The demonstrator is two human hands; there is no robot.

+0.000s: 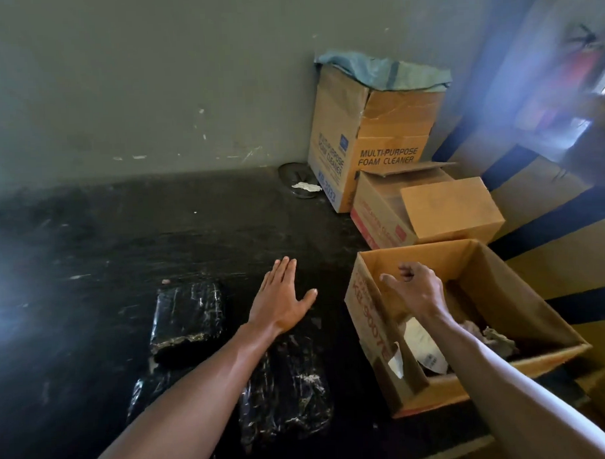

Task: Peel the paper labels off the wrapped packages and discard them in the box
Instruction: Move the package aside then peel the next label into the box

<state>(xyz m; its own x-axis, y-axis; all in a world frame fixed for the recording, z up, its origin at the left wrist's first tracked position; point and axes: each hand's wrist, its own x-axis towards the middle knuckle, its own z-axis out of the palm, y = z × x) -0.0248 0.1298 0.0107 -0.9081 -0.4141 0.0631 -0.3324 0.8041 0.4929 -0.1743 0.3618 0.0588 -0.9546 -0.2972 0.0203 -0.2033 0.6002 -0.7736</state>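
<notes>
Three black plastic-wrapped packages lie on the dark table: one (189, 315) at left, one (286, 388) nearer me with white paper residue on it, and one (145, 389) partly hidden under my left forearm. My left hand (279, 295) is flat and open, fingers spread, hovering over the table just beyond the near package. My right hand (414, 287) hangs over the open cardboard box (368, 295) at right, fingers loosely curled, nothing visible in it. Torn paper labels (423, 345) and crumpled scraps (497, 339) lie inside the box.
Behind the open box stands a smaller carton (427, 207) with its flaps up, and a tall "Multi-Purpose Foam Cleaner" carton (369, 130) against the grey wall. A round dark lid with a white paper scrap (304, 186) lies beside it. Yellow and blue striped floor lies to the right.
</notes>
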